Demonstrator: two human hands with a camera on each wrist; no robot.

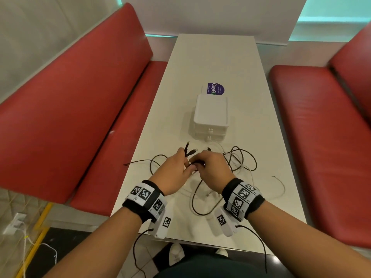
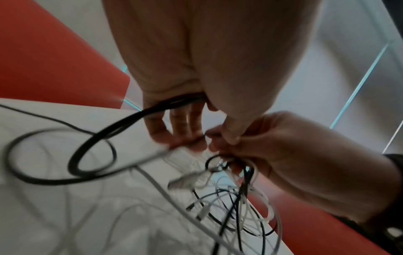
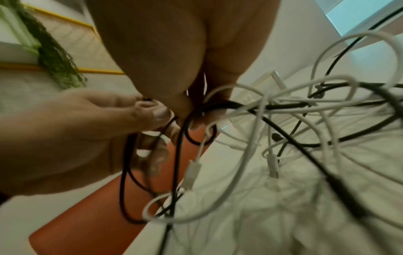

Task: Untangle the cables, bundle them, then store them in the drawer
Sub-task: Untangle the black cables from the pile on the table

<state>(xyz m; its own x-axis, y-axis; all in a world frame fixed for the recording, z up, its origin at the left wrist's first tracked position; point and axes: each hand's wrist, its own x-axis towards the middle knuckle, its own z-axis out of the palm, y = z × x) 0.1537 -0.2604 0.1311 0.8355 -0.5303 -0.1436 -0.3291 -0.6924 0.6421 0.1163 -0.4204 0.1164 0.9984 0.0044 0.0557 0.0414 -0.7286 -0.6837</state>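
Black cables [image 1: 202, 211] and white cables [image 1: 234, 155] lie tangled on the white table [image 1: 212, 57]. My left hand [image 1: 183, 159] grips a black cable [image 2: 122, 124] whose plugs [image 1: 189, 150] stick up past the fingers. My right hand [image 1: 198, 161] meets it and curls round a knot of black and white cables [image 3: 220, 107], lifted a little off the table. In the right wrist view my left hand's fingers [image 3: 150, 112] pinch black strands beside my right thumb. A small white drawer unit [image 1: 210, 117] stands beyond the tangle with both drawers closed.
Red benches [image 1: 80, 109] [image 1: 313, 137] flank the table. A purple sticker [image 1: 215, 88] lies behind the drawer unit. A thin cable end [image 1: 281, 183] trails to the right and another [image 1: 136, 162] reaches the left table edge.
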